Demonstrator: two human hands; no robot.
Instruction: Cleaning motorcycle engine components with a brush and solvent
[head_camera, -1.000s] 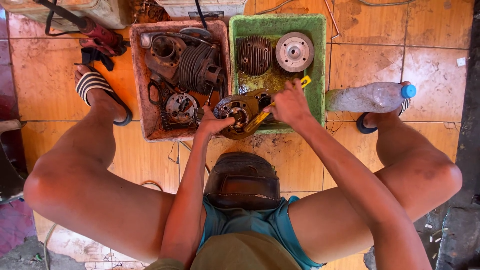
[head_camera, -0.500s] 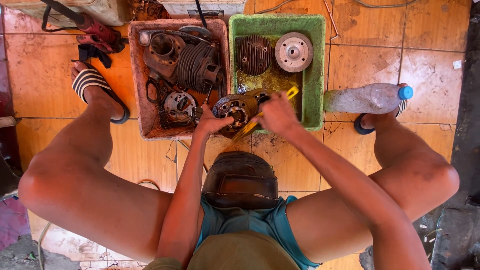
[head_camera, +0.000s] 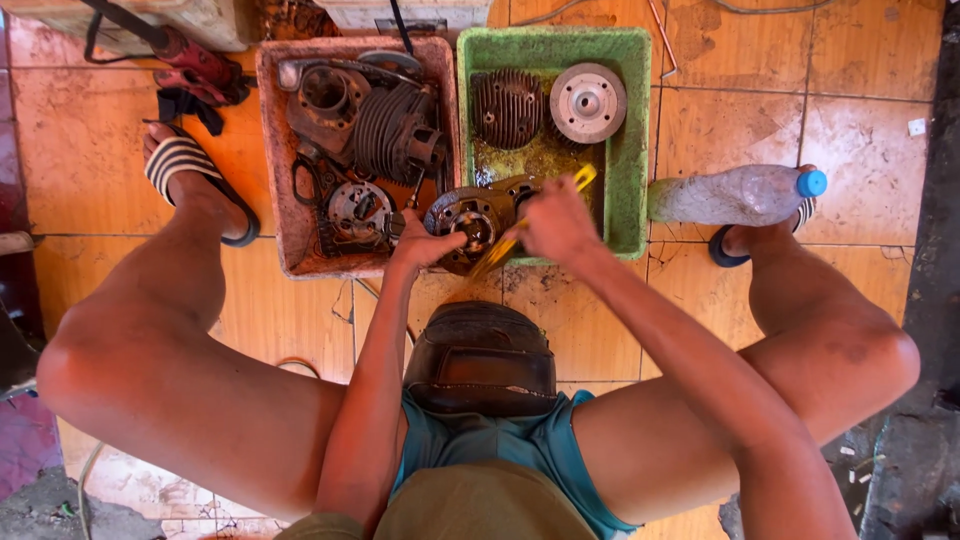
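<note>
Half the yellow brush (head_camera: 520, 228), seemingly blurred

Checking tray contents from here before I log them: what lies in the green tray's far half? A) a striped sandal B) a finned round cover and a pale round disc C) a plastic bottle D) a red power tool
B: the green tray holds a dark finned round cover and a pale round disc side by side in its far half.

Left hand (head_camera: 425, 245) fingers curled, right hand (head_camera: 555, 222) fisted, both arms extended forward
</note>
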